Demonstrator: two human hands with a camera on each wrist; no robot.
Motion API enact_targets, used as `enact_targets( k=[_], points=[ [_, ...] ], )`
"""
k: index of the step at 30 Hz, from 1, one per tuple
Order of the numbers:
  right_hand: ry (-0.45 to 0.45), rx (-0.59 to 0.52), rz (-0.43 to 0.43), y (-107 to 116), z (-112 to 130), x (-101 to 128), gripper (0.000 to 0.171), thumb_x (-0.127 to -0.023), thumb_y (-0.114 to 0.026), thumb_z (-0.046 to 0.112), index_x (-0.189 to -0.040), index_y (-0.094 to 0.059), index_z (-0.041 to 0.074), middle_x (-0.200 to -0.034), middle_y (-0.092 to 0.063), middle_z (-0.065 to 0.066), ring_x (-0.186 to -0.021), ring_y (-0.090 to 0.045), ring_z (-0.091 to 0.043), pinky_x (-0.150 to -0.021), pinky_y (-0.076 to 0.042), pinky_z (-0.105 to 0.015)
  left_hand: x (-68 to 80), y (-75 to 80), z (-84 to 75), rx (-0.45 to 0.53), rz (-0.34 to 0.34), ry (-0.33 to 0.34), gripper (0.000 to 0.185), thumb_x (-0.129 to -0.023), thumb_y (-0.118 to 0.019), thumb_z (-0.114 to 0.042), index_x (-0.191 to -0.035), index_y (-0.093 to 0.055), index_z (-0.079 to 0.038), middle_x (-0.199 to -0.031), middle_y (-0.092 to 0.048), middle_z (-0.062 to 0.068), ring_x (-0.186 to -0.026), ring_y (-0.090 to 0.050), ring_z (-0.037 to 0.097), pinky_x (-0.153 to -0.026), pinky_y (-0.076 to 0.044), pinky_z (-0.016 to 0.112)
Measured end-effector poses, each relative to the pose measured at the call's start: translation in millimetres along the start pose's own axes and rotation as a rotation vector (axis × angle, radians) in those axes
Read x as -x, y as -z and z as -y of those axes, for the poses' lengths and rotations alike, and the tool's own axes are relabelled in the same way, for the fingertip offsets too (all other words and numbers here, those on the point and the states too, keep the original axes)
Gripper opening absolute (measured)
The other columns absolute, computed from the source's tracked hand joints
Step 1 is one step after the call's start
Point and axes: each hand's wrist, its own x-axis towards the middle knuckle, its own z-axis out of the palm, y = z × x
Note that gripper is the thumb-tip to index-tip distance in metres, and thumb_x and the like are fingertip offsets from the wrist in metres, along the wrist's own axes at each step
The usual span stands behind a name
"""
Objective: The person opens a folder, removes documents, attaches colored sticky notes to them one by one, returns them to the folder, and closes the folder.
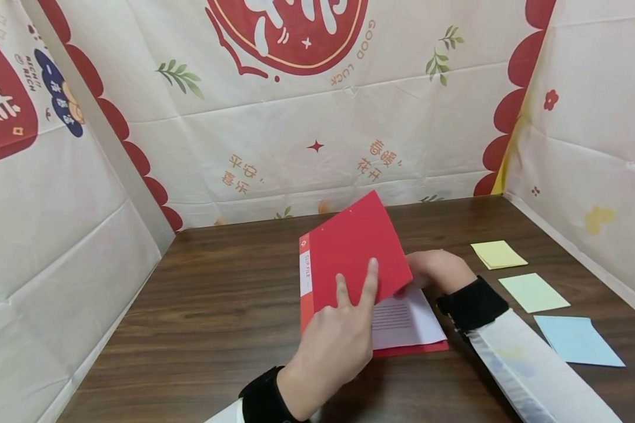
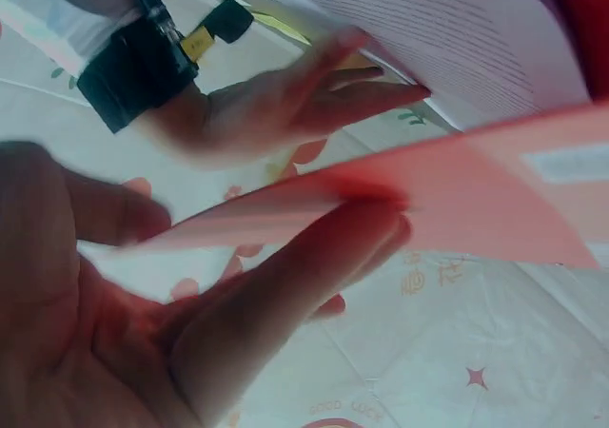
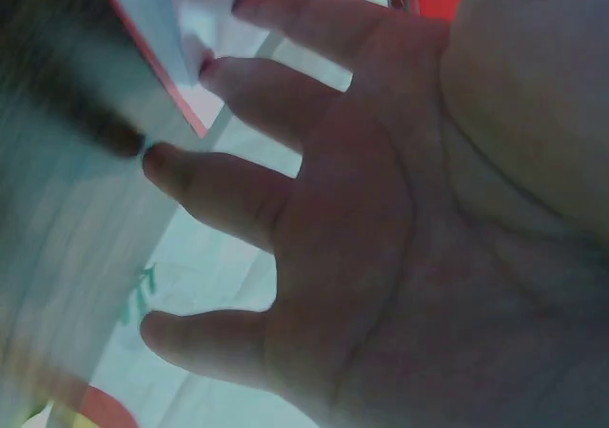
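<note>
Now, patterned cloth walls (image 1: pixel 307 135) box in the brown tabletop (image 1: pixel 211 305), with yellow (image 1: pixel 498 254), green (image 1: pixel 532 292) and blue (image 1: pixel 578 339) notes lying right. Mid-tabletop sits the red clip file (image 1: pixel 351 249), cover half-raised over white pages (image 1: pixel 404 320). Left hand (image 1: pixel 338 338) pinches the cover; right hand (image 1: pixel 439 270), fingers straight, reaches under it.

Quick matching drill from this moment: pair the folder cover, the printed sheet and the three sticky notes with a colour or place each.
Things:
1. folder cover
2. printed sheet
3. nearest sticky note
4. farthest sticky note

Descriptions:
A. yellow, toward the back wall
B. blue, closest to the person
C. red, lifted by the left hand
D. white, lying inside the open folder

Pairs: 1-C, 2-D, 3-B, 4-A
</note>
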Motion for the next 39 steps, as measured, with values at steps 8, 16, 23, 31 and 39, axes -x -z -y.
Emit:
enact_targets(
  k=[8,16,23,31,39],
  points=[
    [-0.098,0.200,-0.039,-5,13,-11,0.082,-0.083,-0.090,0.035,-0.147,-0.053,0.000,-0.140,-0.063,-0.025,-0.122,-0.063,-0.039,-0.115,-0.042,-0.072,-6.9,16.9,22.4,-0.095,-0.466,-0.016,0.078,-0.090,-0.073,-0.029,-0.159,-0.041,-0.009,-0.141,-0.071,0.012,-0.053,-0.060,0.013,-0.040,-0.034,0.019],
    [-0.098,0.134,-0.048,-12,14,-18,0.067,-0.084,-0.089,0.026,-0.136,-0.057,-0.003,-0.125,-0.067,-0.021,-0.107,-0.061,-0.033,-0.106,-0.053,-0.056,-7.7,44.9,58.1,-0.133,-0.631,-0.240,0.082,-0.084,-0.072,-0.004,-0.158,-0.040,-0.016,-0.172,-0.032,0.016,-0.152,-0.037,0.043,-0.110,-0.054,0.056],
    [-0.089,0.139,-0.061,-12,15,-13,0.074,-0.083,-0.090,0.026,-0.140,-0.055,-0.005,-0.133,-0.065,-0.025,-0.109,-0.062,-0.035,-0.110,-0.052,-0.061,5.3,67.6,75.1,-0.561,-0.485,-0.161,0.079,-0.077,-0.090,-0.027,-0.151,-0.060,-0.020,-0.173,-0.036,0.012,-0.161,-0.027,0.045,-0.121,-0.017,0.085],
    [-0.077,0.168,-0.068,-10,11,-16,0.076,-0.084,-0.089,0.031,-0.140,-0.056,-0.008,-0.129,-0.066,-0.025,-0.106,-0.060,-0.032,-0.102,-0.055,-0.054,14.2,63.1,85.4,-0.510,-0.162,0.047,0.097,-0.054,-0.106,-0.038,-0.140,-0.068,-0.014,-0.139,-0.070,0.018,-0.135,-0.062,0.047,-0.125,-0.029,0.072],
    [-0.073,0.152,-0.075,-13,10,-17,0.079,-0.083,-0.090,0.032,-0.142,-0.056,-0.008,-0.132,-0.066,-0.026,-0.106,-0.061,-0.033,-0.102,-0.055,-0.054,15.4,37.2,91.1,-0.229,0.229,0.246,0.088,-0.071,-0.097,-0.030,-0.149,-0.060,-0.014,-0.154,-0.057,0.021,-0.143,-0.052,0.049,-0.106,-0.035,0.088]
  ],
)
